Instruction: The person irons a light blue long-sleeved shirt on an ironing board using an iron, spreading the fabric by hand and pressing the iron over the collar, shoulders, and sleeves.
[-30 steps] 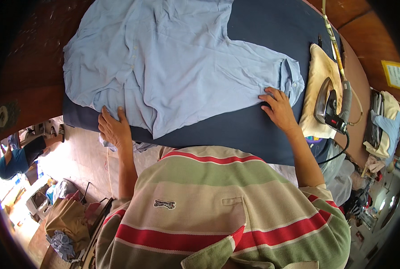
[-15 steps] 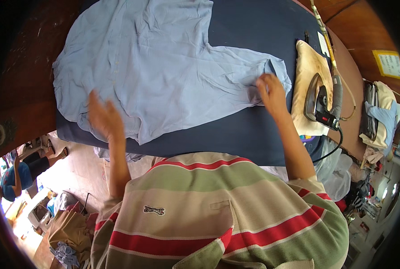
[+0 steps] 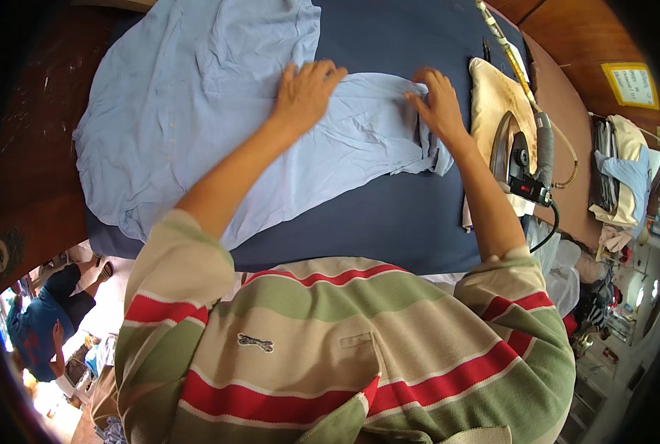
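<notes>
A light blue shirt (image 3: 219,111) lies spread on a dark blue padded ironing table, its sleeve stretched out to the right with wrinkles along it. My left hand (image 3: 302,98) rests on the sleeve's upper part, near the shoulder seam, palm down with fingers apart. At the sleeve's end my right hand (image 3: 439,107) has its thumb and fingers closed on the upper edge of the cuff. The cuff fabric bunches and hangs below that hand. To its right, an iron (image 3: 518,159) with a grey-wrapped handle rests on a scorched cream cloth (image 3: 496,92).
A taped hose (image 3: 509,52) and a black cord (image 3: 550,229) run from the iron. Folded clothes (image 3: 625,177) hang at the far right, near a yellow-framed notice (image 3: 633,85). A person in a blue top (image 3: 38,329) is at the lower left.
My left hand has moved right and away from me, from the shirt body to the sleeve. My right hand has shifted slightly farther off along the cuff, and the sleeve end is now more bunched.
</notes>
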`<state>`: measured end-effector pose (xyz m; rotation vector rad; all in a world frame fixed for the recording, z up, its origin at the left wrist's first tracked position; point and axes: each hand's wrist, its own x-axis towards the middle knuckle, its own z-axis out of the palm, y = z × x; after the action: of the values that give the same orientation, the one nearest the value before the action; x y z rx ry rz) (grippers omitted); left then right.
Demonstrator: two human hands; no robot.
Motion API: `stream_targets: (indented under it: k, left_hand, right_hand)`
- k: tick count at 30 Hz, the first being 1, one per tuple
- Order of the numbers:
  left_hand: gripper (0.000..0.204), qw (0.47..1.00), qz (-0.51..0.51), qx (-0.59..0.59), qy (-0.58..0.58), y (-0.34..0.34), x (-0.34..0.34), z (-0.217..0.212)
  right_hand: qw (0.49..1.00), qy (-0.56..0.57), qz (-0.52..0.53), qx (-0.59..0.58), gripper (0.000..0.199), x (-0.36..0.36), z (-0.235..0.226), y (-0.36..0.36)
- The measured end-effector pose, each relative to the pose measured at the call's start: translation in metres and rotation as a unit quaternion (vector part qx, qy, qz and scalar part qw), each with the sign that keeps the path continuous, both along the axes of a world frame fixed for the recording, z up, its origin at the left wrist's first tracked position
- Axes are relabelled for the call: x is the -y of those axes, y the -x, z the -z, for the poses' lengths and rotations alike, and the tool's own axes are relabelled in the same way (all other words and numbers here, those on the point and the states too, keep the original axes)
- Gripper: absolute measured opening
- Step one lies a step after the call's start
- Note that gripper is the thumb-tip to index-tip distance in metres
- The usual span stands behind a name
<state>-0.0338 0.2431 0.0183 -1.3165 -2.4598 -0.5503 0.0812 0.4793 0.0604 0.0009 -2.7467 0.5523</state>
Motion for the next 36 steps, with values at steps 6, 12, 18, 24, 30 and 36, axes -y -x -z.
stream_targets:
  k: [6, 12, 18, 24, 30, 36]
  left_hand:
    - [0.031, 0.989, 0.034, 0.137, -0.052, -0.095, -0.002, 0.007]
    - [0.037, 0.991, 0.001, 0.131, 0.001, -0.103, 0.000, 0.007]
    - [0.045, 0.978, 0.125, 0.167, 0.025, -0.152, -0.016, -0.009]
    - [0.026, 0.979, 0.128, 0.157, 0.032, -0.152, -0.022, 0.010]
    - [0.017, 0.968, 0.112, 0.211, -0.082, -0.138, -0.015, -0.011]
    - [0.026, 0.962, -0.049, 0.249, -0.098, -0.093, -0.010, 0.013]
  right_hand:
    - [0.943, 0.006, -0.225, 0.246, 0.028, -0.001, -0.002, -0.083]
    - [0.898, 0.044, -0.010, 0.437, 0.012, 0.014, -0.054, -0.042]
    - [0.971, -0.124, 0.184, 0.083, 0.016, -0.008, 0.029, -0.046]
    - [0.977, -0.123, 0.144, 0.097, 0.020, -0.033, 0.033, -0.034]
    - [0.971, 0.140, 0.194, -0.018, 0.018, 0.018, 0.003, -0.016]
    - [0.995, -0.013, 0.097, 0.029, 0.023, 0.036, 0.059, -0.033]
